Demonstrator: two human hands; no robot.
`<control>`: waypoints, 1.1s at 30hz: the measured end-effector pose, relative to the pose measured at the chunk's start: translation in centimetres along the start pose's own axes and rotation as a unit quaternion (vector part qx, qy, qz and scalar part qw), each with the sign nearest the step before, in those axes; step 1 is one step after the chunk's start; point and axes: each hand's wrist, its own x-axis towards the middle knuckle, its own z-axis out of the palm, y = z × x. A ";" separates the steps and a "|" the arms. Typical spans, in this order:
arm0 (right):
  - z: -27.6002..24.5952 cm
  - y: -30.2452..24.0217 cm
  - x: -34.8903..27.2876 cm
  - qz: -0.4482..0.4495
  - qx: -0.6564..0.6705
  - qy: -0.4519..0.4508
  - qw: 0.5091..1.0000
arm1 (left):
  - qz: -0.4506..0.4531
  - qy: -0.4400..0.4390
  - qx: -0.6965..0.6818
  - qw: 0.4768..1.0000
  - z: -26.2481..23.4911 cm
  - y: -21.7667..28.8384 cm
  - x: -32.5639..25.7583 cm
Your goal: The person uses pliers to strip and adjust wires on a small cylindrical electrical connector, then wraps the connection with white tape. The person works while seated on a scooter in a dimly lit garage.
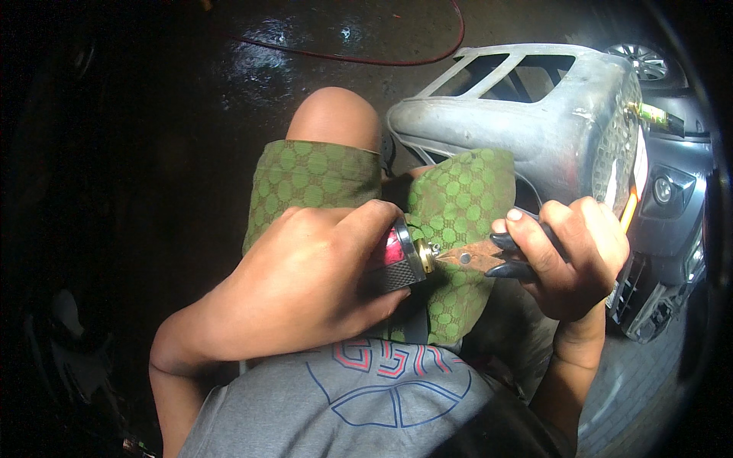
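- Most of the box-shaped device [400, 273] is hidden by the left hand [313, 263]; it sits above the lap, just left of the pliers [468, 258].
- Whether the plier tips grip or only touch the brass-coloured top [424, 256] is hard to tell.
- The left hand is closed around the device; the right hand [574, 256] has its fingers wrapped around the 2 black handles.
- Rusty tapered plier head; dark cross-hatched device casing, 1 red panel; green patterned shorts [313, 177].

Left hand [305, 259]: back up, fingers [374, 223] curled | right hand [584, 256]: fingers clenched
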 end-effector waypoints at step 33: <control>1.9 -0.9 -1.4 0.001 -0.008 0.035 0.999 | -0.035 -0.049 0.007 0.998 0.7 -0.9 -0.1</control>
